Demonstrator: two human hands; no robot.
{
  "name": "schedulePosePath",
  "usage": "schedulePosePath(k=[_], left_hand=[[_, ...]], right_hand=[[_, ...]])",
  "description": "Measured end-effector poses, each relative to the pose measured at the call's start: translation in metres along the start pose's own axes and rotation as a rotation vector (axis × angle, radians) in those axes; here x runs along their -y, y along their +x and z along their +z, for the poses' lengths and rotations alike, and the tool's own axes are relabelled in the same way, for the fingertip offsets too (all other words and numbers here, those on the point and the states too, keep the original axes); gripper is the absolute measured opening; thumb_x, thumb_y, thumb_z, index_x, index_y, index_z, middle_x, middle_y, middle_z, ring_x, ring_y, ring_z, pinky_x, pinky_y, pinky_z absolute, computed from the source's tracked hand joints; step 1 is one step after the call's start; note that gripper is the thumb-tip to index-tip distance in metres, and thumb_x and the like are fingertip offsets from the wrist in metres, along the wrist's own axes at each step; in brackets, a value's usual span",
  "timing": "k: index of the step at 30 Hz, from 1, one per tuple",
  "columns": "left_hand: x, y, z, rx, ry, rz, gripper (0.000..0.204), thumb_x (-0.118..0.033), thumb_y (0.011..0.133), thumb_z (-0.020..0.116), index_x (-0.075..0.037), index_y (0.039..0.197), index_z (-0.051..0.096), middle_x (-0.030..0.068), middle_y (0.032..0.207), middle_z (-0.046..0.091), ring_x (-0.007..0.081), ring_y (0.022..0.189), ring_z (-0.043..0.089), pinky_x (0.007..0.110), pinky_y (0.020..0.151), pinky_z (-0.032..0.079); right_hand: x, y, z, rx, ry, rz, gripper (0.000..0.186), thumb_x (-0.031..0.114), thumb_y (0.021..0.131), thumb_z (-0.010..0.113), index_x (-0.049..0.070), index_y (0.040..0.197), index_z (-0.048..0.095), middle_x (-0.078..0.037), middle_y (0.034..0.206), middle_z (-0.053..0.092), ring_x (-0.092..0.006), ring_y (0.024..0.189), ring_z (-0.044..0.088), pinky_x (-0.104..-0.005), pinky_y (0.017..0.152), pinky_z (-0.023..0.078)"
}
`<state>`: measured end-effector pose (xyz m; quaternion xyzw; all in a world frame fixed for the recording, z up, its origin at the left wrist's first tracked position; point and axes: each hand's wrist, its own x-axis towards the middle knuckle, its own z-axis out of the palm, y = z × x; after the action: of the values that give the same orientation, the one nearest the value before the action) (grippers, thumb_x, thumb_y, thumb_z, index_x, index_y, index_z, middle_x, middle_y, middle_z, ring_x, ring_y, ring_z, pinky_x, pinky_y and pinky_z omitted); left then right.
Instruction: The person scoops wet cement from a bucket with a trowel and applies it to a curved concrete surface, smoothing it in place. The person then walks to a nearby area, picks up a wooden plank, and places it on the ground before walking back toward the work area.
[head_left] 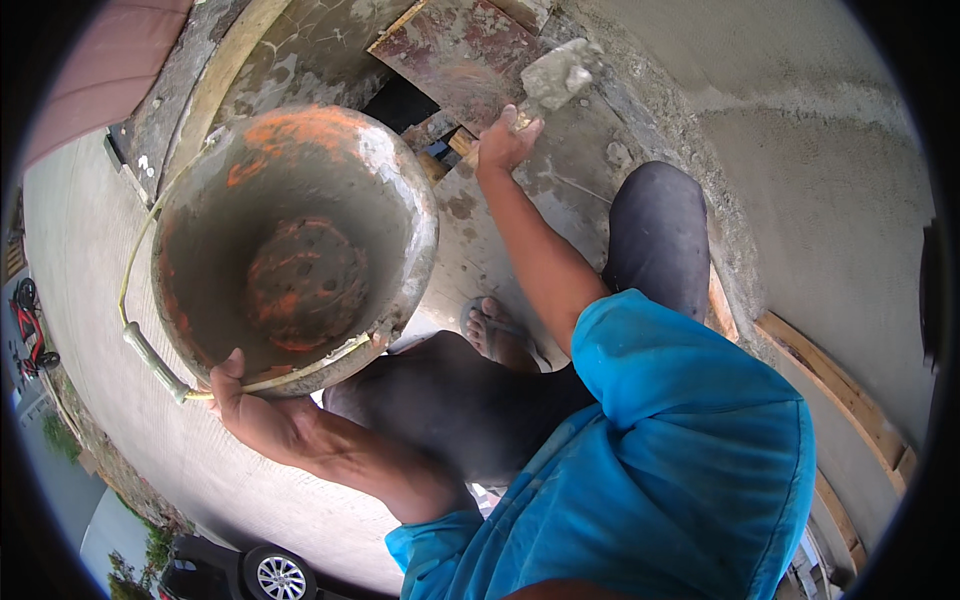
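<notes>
**Bucket and Loaded Trowel: Two-Handed Support**

The mortar-smeared bucket [300,180], orange showing through the grey, serves as landmark. At its near rim, the left hand [262,415] grips with the thumb over the lip; most of its fingers are hidden. The wire handle [155,362] hangs along the bucket's left side, outside that grasp. Beyond the bucket and to its right, the right hand [508,145] is closed around the handle of a trowel [545,88], whose blade carries lumpy grey mortar [577,78]. The reddish board [465,60] lies past the bucket's far rim, near the trowel.

Sound handling, as judged from this posture: a firm thumb on the rim should check the bucket from rolling, and support close to the left thigh [420,400], just below it, would spare the wrist. Whether the thigh bears any weight cannot be told. The blade is best carried level and moved smoothly, since the heaped mortar could slide off; a relaxed right wrist would help.
</notes>
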<state>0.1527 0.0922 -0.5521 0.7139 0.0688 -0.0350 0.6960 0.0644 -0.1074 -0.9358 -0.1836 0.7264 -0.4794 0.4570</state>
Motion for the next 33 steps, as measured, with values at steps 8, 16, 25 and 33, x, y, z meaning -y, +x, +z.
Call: schedulePosePath(k=[8, 16, 25, 33], left_hand=[[-0.002, -0.011, 0.008, -0.102, 0.023, 0.081, 0.028, -0.002, 0.078, 0.06, 0.011, 0.102, 0.056, 0.0152, 0.094, 0.059, 0.0236, 0.08, 0.062, 0.033, 0.067, 0.052], [-0.01, -0.008, 0.004, -0.06, 0.062, 0.031, 0.031, -0.002, 0.075, 0.062, 0.011, 0.102, 0.056, 0.015, 0.092, 0.059, 0.0238, 0.077, 0.062, 0.033, 0.065, 0.052], [-0.006, -0.004, 0.002, -0.001, -0.016, 0.047, 0.042, -0.001, 0.074, 0.062, 0.015, 0.111, 0.053, 0.0202, 0.105, 0.056, 0.0295, 0.096, 0.059, 0.04, 0.085, 0.05], [-0.009, 0.007, -0.003, 0.071, -0.099, -0.083, 0.053, 0.004, 0.072, 0.061, 0.013, 0.123, 0.05, 0.0195, 0.115, 0.058, 0.0311, 0.106, 0.059, 0.043, 0.098, 0.047]], right_hand=[[-0.015, -0.041, 0.074, 0.821, -0.416, 0.055, 0.056, 0.029, 0.087, 0.068, 0.003, 0.134, 0.05, -0.012, 0.085, 0.066, -0.0182, 0.052, 0.059, -0.0342, 0.051, 0.051], [-0.043, 0.014, 0.096, 0.272, -0.598, -0.144, 0.055, 0.03, 0.087, 0.063, 0.007, 0.135, 0.046, -0.022, 0.112, 0.065, -0.0349, 0.086, 0.069, -0.0429, 0.067, 0.056], [0.037, 0.012, 0.066, 0.025, -0.429, 0.208, 0.057, 0.028, 0.09, 0.057, 0.009, 0.14, 0.037, -0.029, 0.121, 0.058, -0.0408, 0.104, 0.063, -0.0476, 0.085, 0.053], [0.039, -0.009, 0.015, -0.149, 0.03, 0.171, 0.069, 0.033, 0.09, 0.058, -0.007, 0.14, 0.033, -0.031, 0.131, 0.05, -0.0421, 0.124, 0.048, -0.0458, 0.102, 0.039]])
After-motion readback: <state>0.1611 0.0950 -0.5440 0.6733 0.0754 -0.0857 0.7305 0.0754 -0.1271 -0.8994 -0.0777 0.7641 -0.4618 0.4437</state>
